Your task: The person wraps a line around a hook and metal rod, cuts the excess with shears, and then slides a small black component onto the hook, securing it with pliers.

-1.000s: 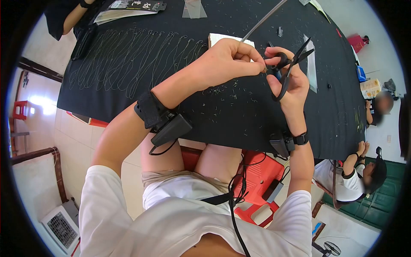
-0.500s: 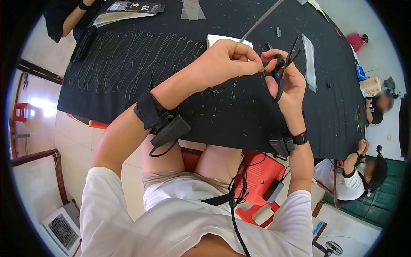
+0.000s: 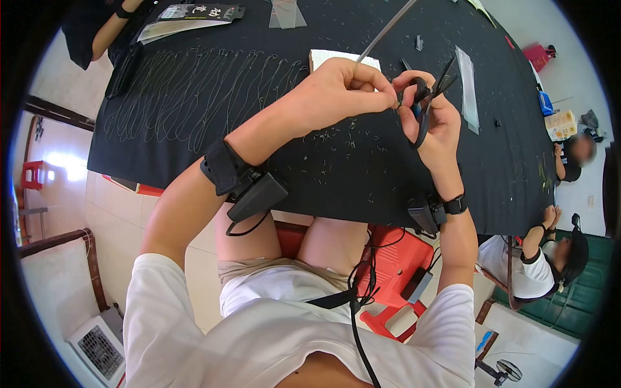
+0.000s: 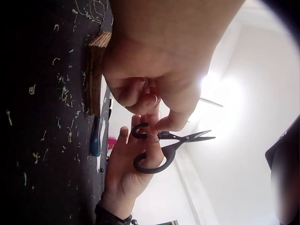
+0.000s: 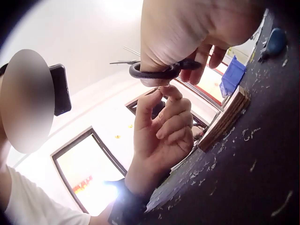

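Observation:
In the head view my left hand (image 3: 346, 94) pinches a fine line between thumb and forefinger; most of it is hidden by the fingers. A thin strand (image 4: 157, 137) shows at these fingertips in the left wrist view. My right hand (image 3: 440, 126) carries black scissors (image 3: 444, 84) by the finger loops, the blades parted and pointing away from the pinched line. Thumb and forefinger of that hand meet the left fingertips at the line. Behind the left hand sits a white-topped block (image 3: 318, 59) with layered wooden sides, and a thin rod (image 3: 388, 27) slants up from it.
Many looped lines (image 3: 194, 97) lie in a row on the black tablecloth (image 3: 310, 187), with pale clippings (image 3: 352, 143) scattered nearer. A blue-handled tool (image 4: 96, 136) lies by the block. Clear packets (image 3: 468, 90) and a black package (image 3: 200, 13) lie farther out. Other people sit around.
The right thumb and forefinger have closed in on the left fingertips. The scissors have turned a little, their blades swinging left and closer together. The left hand keeps its pinch, nearly still.

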Demonstrator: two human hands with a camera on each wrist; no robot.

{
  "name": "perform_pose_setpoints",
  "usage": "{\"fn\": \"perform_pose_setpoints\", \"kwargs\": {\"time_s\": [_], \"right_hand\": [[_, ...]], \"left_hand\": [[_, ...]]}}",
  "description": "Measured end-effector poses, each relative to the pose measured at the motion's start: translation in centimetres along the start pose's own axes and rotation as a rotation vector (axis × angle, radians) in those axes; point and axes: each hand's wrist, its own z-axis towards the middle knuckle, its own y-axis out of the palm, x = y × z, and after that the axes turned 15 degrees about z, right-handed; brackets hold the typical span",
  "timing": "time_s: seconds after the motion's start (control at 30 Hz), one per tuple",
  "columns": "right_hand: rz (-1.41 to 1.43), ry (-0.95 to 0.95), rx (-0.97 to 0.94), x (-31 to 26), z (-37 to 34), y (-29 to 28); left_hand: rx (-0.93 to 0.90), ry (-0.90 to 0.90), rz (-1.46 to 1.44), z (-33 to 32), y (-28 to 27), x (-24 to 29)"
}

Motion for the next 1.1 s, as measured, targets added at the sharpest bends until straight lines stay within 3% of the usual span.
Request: {"fn": "perform_pose_setpoints", "kwargs": {"time_s": [0.37, 1.1], "right_hand": [[-0.003, -0.048, -0.043, 0.01, 0.02, -0.23], [-0.019, 0.032, -0.003, 0.28, -0.03, -0.29]], "left_hand": [[0.030, -0.017, 0.038, 0.08, -0.04, 0.04], [0.095, 0.009, 0.138, 0.09, 0.06, 0.00]]}}
